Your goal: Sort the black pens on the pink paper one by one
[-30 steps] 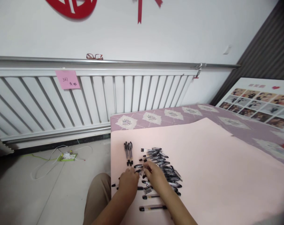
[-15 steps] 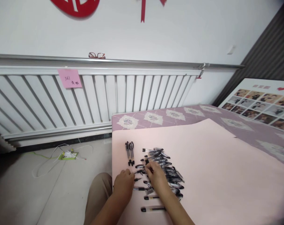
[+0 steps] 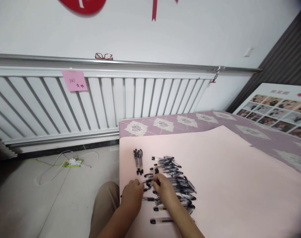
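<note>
My left hand (image 3: 132, 197) is closed near the left edge of the pink sheet, around a pen (image 3: 147, 181) whose black grip end points right. Pinched together at that end are the fingertips of my right hand (image 3: 164, 189); what sits between them is too small to make out. Under and beyond my right hand lies a loose pile of black-and-clear pens (image 3: 182, 183). Below the held pen, an uncapped pen (image 3: 148, 199) lies partly behind my left hand. Farther off, several capped pens (image 3: 138, 162) lie side by side in a small group.
The pink sheet (image 3: 230, 185) covers much of a bed with a purple patterned cover (image 3: 170, 124). A white radiator (image 3: 138, 96) runs along the wall, with glasses (image 3: 104, 56) on the pipe above. On the floor at left is a power strip (image 3: 73, 163) with cables. A photo board (image 3: 277, 107) leans at right.
My right hand has come slightly down and left to the tip of the pen in my left hand. My left hand has hardly moved.
</note>
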### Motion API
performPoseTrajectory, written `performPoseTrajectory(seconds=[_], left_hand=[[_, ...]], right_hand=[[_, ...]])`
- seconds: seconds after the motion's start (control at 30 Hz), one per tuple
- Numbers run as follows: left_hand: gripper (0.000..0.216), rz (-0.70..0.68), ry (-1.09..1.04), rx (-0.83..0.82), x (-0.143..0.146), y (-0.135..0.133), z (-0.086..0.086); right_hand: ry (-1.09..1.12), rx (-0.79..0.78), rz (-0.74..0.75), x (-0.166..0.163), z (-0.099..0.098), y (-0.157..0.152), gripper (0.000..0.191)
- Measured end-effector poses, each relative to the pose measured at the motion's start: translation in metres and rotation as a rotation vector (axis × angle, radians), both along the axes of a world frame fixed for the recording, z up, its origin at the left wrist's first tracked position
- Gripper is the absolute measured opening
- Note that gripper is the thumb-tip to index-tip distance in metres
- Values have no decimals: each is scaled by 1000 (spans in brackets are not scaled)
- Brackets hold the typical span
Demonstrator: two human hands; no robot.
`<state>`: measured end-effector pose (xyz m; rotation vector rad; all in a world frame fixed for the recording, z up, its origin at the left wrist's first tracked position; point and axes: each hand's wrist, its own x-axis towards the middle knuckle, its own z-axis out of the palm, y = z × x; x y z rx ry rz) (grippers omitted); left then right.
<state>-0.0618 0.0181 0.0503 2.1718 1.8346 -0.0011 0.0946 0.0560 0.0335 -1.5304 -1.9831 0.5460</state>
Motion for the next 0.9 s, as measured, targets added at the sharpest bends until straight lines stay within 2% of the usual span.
performPoseTrajectory(seconds=[0.47,0.9], left_hand=[[20,-5,-15,6,2,0,0],[16,20,-45,-15,2,0,-1]], right_hand=[[-206,-21,286,2,18,-1,25],[-272,9,307,0,13,2,24]])
